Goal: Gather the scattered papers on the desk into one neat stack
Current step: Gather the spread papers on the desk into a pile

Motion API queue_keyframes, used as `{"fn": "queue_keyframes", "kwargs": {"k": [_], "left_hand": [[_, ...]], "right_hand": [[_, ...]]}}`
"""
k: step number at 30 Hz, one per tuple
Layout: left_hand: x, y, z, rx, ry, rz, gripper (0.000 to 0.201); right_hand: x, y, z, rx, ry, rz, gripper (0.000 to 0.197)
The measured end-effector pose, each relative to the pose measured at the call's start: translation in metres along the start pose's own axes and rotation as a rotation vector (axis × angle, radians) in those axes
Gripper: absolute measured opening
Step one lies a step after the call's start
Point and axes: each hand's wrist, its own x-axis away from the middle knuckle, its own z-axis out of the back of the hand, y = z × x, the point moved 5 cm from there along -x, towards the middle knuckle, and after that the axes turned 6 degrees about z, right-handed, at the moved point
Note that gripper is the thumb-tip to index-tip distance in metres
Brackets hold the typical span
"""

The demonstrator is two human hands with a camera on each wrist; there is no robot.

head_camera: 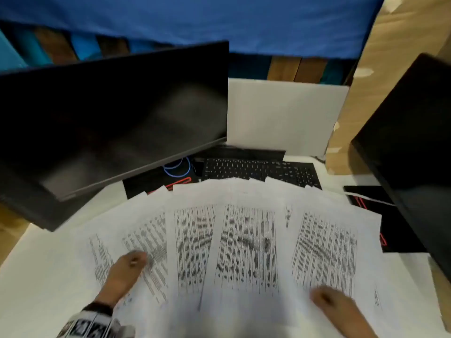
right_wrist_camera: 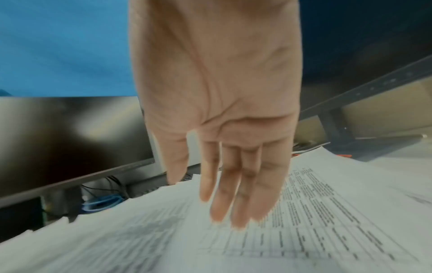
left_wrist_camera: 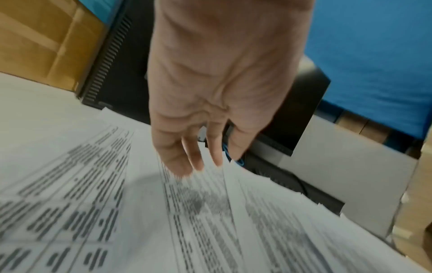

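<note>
**Papers fanned out, both hands flat over them**

So the papers [head_camera: 244, 240] are spread like a fan across the white worktop [head_camera: 36, 276], overlapping each other, their far edges just reaching the black keyboard [head_camera: 261, 170]. All printed sheets with dense tables; the text is too blurry to read.

The left hand [head_camera: 128, 267] is at the left end of the fan, well short of the keyboard, fingers [left_wrist_camera: 173, 158] straight and loose, not gripping anything. The fingertips look right at the sheet, though real contact is hard to call from the wrist view. The right hand [head_camera: 334, 306] is at the right end of the fan, also relaxed with fingers [right_wrist_camera: 219, 203] stretched out over the paper, holding nothing.

Left of the keyboard there's a dark monitor [head_camera: 109, 118] tilted over the worktop, with a blue cable [head_camera: 177, 168] looped under its edge. Right of the keyboard is a second dark screen [head_camera: 415, 142]. Behind the keyboard stands a white board [head_camera: 280, 113], with blue cloth [head_camera: 219, 20] beyond it.
</note>
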Motion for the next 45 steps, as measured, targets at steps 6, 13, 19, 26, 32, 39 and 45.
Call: {"fn": "queue_keyframes", "kwargs": {"k": [6,13,19,26,32,39,45], "left_hand": [[-0.023,-0.011,-0.016,-0.001,0.147,0.153,0.046],[-0.026,0.011,-0.042,0.142,0.079,0.121,0.061],[-0.038,0.033,-0.052,0.218,0.002,0.14,0.06],[-0.046,0.06,-0.071,0.296,-0.053,0.101,0.063],[-0.05,0.072,-0.077,0.329,-0.091,0.049,0.054],[-0.036,0.08,-0.113,0.298,-0.327,-0.025,0.1],[-0.023,0.097,-0.138,0.33,-0.387,-0.083,0.09]], "right_hand": [[-0.045,0.019,0.03,-0.107,0.204,-0.128,0.043],[-0.065,0.046,0.047,-0.067,0.34,-0.431,0.077],[-0.074,0.067,0.059,-0.133,0.409,-0.611,0.092],[-0.085,0.059,0.056,-0.09,0.395,-0.578,0.095],[-0.094,0.045,0.055,-0.245,0.465,-0.303,0.035],[-0.11,-0.014,0.009,-0.308,0.187,-0.042,0.048],[-0.109,-0.068,-0.025,-0.48,0.049,0.064,0.047]]}}
